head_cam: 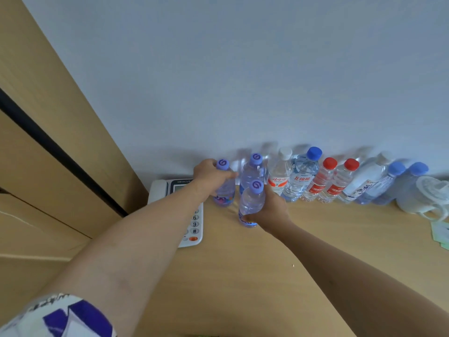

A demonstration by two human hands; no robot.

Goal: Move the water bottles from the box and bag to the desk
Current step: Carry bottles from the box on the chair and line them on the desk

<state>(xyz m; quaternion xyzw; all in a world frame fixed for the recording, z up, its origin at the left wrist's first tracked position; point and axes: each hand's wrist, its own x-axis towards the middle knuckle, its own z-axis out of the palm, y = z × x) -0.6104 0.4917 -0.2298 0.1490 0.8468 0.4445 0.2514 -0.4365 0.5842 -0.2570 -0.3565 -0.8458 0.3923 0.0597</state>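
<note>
My left hand grips a small purple-capped water bottle standing on the wooden desk by the wall. My right hand grips another purple-capped bottle a little nearer to me, upright on the desk. A third purple-capped bottle stands behind them. To its right, a row of several bottles lines the wall: a white-capped one, a blue-capped one, two red-capped ones and more blue-capped ones. No box or bag of bottles is in view.
A white desk phone lies under my left forearm at the desk's left end. A white mug stands at the far right, with green paper beside it. A wooden cabinet rises on the left.
</note>
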